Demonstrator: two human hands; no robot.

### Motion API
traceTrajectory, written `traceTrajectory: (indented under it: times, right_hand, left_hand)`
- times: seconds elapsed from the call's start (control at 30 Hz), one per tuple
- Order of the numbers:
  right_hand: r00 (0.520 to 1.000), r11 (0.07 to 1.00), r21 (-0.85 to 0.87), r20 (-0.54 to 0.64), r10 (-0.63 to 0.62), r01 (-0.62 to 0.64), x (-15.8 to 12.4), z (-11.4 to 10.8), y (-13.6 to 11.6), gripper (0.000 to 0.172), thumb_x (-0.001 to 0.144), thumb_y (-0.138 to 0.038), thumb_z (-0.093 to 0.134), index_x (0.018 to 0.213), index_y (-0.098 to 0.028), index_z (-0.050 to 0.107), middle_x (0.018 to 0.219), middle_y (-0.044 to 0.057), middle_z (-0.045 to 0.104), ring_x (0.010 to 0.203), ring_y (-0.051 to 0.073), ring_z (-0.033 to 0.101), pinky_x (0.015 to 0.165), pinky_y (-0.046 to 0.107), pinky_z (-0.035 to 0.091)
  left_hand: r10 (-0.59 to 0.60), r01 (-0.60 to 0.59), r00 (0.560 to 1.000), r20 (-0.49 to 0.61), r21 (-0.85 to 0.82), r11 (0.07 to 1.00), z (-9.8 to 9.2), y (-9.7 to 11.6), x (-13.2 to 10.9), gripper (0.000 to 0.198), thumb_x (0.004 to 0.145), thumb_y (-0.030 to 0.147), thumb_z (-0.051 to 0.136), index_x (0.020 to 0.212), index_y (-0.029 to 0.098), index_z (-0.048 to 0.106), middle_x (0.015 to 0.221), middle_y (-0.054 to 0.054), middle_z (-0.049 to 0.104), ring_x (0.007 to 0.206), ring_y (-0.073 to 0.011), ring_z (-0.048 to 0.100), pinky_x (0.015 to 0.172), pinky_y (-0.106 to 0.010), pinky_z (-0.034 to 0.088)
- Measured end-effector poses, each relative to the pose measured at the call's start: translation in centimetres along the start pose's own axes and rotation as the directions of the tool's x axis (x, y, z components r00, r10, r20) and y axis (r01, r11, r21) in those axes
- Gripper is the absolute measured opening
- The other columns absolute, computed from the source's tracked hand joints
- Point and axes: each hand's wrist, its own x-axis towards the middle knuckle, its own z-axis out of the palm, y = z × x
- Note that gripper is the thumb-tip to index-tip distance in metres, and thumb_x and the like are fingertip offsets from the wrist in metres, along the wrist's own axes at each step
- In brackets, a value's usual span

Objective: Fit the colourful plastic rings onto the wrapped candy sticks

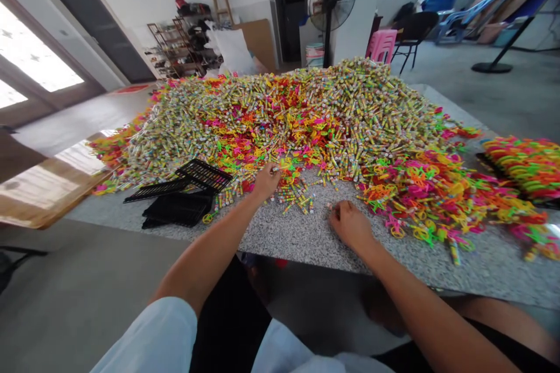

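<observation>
My left hand [266, 182] is closed in a pinch at the front of the big heap. Between its fingertips is a small tube [276, 169] with a pale end, partly hidden. Several yellow-labelled tubes [297, 195] lie loose on the speckled stone tabletop [280, 230] just right of it. My right hand [350, 224] rests low over the tabletop with curled fingers. A tiny pale bit shows at its fingertips, too small to name. Right of this hand spreads a pile of bright plastic pieces [420, 183] in pink, orange, yellow and green.
A wide heap of yellow-labelled tubes [371, 99] covers the table's far side. Black slotted trays [179, 207] lie at the left. Another tray of colourful pieces [529, 166] sits far right. A standing fan [330, 0] and pink stools [382, 45] are behind.
</observation>
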Motion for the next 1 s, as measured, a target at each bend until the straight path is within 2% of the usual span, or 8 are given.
traceTrajectory:
  times: [0.13, 0.23, 0.33, 0.43, 0.6, 0.7, 0.83, 1.0]
  right_hand:
    - [0.999, 0.993, 0.113, -0.014, 0.048, -0.046, -2.6, -0.2, 1.8, 0.013, 0.092, -0.027, 0.058, 0.103, -0.019, 0.057, 0.097, 0.009, 0.070, 0.085, 0.024, 0.068, 0.073, 0.032, 0.042]
    - [0.997, 0.982, 0.179, -0.039, 0.074, -0.066, -3.5, -0.1, 2.2, 0.012, 0.092, -0.027, 0.057, 0.102, -0.021, 0.056, 0.095, 0.007, 0.071, 0.087, 0.024, 0.068, 0.075, 0.032, 0.042]
    - [0.993, 0.979, 0.183, -0.061, 0.103, -0.090, -3.7, 0.1, 2.0, 0.012, 0.091, -0.028, 0.057, 0.101, -0.022, 0.056, 0.095, 0.006, 0.071, 0.085, 0.024, 0.068, 0.073, 0.032, 0.041]
    - [0.991, 0.977, 0.196, -0.081, 0.105, -0.088, -3.6, 0.1, 1.8, 0.013, 0.092, -0.030, 0.057, 0.102, -0.022, 0.056, 0.095, 0.006, 0.072, 0.085, 0.024, 0.069, 0.072, 0.032, 0.041]
    - [0.990, 0.960, 0.259, -0.063, 0.126, -0.106, -3.6, 0.0, 2.0, 0.015, 0.093, -0.030, 0.055, 0.106, -0.022, 0.056, 0.088, 0.004, 0.073, 0.080, 0.023, 0.070, 0.069, 0.031, 0.041]
    - [0.989, 0.939, 0.325, -0.058, 0.138, -0.113, -3.6, -0.2, 2.1, 0.017, 0.093, -0.031, 0.055, 0.108, -0.022, 0.056, 0.088, 0.005, 0.074, 0.079, 0.023, 0.071, 0.068, 0.031, 0.043]
    - [0.991, 0.820, 0.570, -0.071, 0.115, -0.054, -3.8, -1.4, 0.9, 0.018, 0.095, -0.035, 0.053, 0.108, -0.023, 0.057, 0.091, 0.004, 0.073, 0.081, 0.023, 0.071, 0.072, 0.032, 0.048]
    - [0.995, 0.678, 0.735, -0.075, 0.068, 0.009, -4.9, -3.7, -1.5, 0.023, 0.096, -0.039, 0.055, 0.114, -0.024, 0.059, 0.095, 0.005, 0.073, 0.080, 0.021, 0.069, 0.075, 0.034, 0.052]
  left_hand:
    - [-0.118, 0.118, 0.993, -0.009, -0.019, 0.993, -0.3, -0.2, 0.2, 0.015, 0.089, 0.025, 0.054, 0.096, 0.018, 0.065, 0.092, -0.006, 0.072, 0.087, -0.0212, 0.067, 0.084, -0.034, 0.052]
    - [-0.046, 0.055, 0.997, -0.058, 0.159, 0.986, -0.2, -0.2, 0.3, 0.028, 0.086, 0.018, 0.054, 0.111, 0.018, 0.067, 0.114, -0.011, 0.071, 0.110, -0.0260, 0.065, 0.101, -0.040, 0.049]
    - [0.136, -0.160, 0.985, 0.101, 0.291, 0.943, 0.1, 0.1, 0.7, 0.054, 0.081, 0.013, 0.059, 0.135, 0.018, 0.060, 0.144, -0.014, 0.057, 0.139, -0.0286, 0.048, 0.119, -0.043, 0.035]
    - [0.152, -0.248, 0.944, 0.291, 0.327, 0.912, -0.1, 0.4, 1.7, 0.056, 0.079, 0.014, 0.063, 0.135, 0.020, 0.062, 0.144, -0.013, 0.059, 0.137, -0.0296, 0.050, 0.118, -0.043, 0.034]
    - [0.015, -0.077, 0.978, 0.207, 0.294, 0.953, -1.6, 0.9, 3.2, 0.028, 0.088, 0.025, 0.059, 0.113, 0.019, 0.071, 0.105, -0.011, 0.074, 0.105, -0.0272, 0.067, 0.098, -0.039, 0.048]
    - [-0.115, 0.115, 0.990, 0.079, -0.004, 0.993, -2.5, 2.1, 2.4, 0.025, 0.090, 0.034, 0.061, 0.103, 0.016, 0.070, 0.095, -0.011, 0.073, 0.096, -0.0250, 0.068, 0.091, -0.038, 0.051]
    - [-0.205, 0.323, 0.940, 0.273, -0.518, 0.792, -2.0, 5.4, -2.0, 0.039, 0.092, 0.052, 0.059, 0.105, 0.016, 0.069, 0.095, -0.011, 0.073, 0.086, -0.0199, 0.070, 0.081, -0.035, 0.056]
    - [-0.059, 0.579, 0.809, 0.585, -0.775, 0.255, 1.3, 10.3, -8.8, 0.037, 0.089, 0.039, 0.065, 0.120, 0.020, 0.067, 0.112, -0.011, 0.073, 0.095, -0.0200, 0.072, 0.083, -0.035, 0.059]
